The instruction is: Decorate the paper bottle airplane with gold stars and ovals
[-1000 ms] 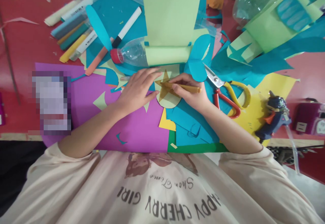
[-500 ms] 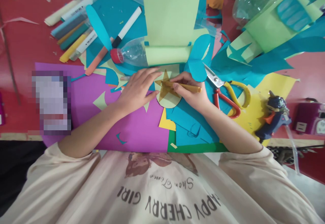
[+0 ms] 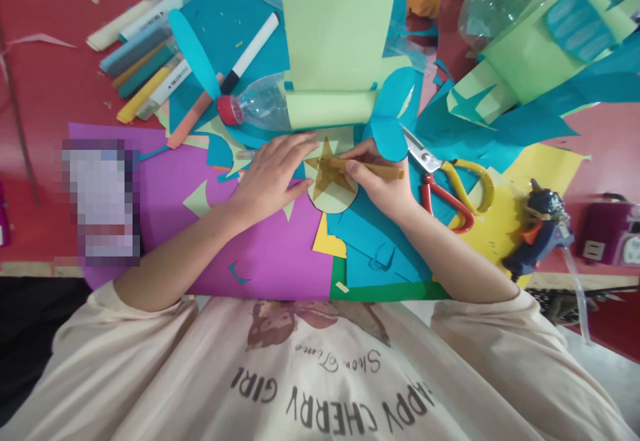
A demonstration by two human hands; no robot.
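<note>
In the middle of the head view lies a pale green paper piece point(image 3: 330, 202) with a rounded lower edge. A brownish-gold star point(image 3: 327, 178) is coloured on it. Between the fingertips of my right hand point(image 3: 385, 184) is a brown marker point(image 3: 385, 171), its tip on the star. My left hand point(image 3: 273, 174) rests flat with fingers stretched, the fingertips at the paper's left side. Just beyond lies a plastic bottle point(image 3: 263, 101) with a red cap, wrapped in pale green paper. Blue paper petals point(image 3: 390, 121) overlap the view of my right fingers.
Scissors point(image 3: 437, 168) with red and yellow handles lie right of my right hand. A glue gun point(image 3: 540, 241) sits on yellow paper at the right. Several markers point(image 3: 145, 54) are at the upper left. Purple paper point(image 3: 270, 248) spreads under my left forearm; a blurred-out rectangular object point(image 3: 103, 201) lies left.
The brown marker and my right hand have shifted slightly to the right, and the marker's tip is at a different spot on the star. My left hand stays in place.
</note>
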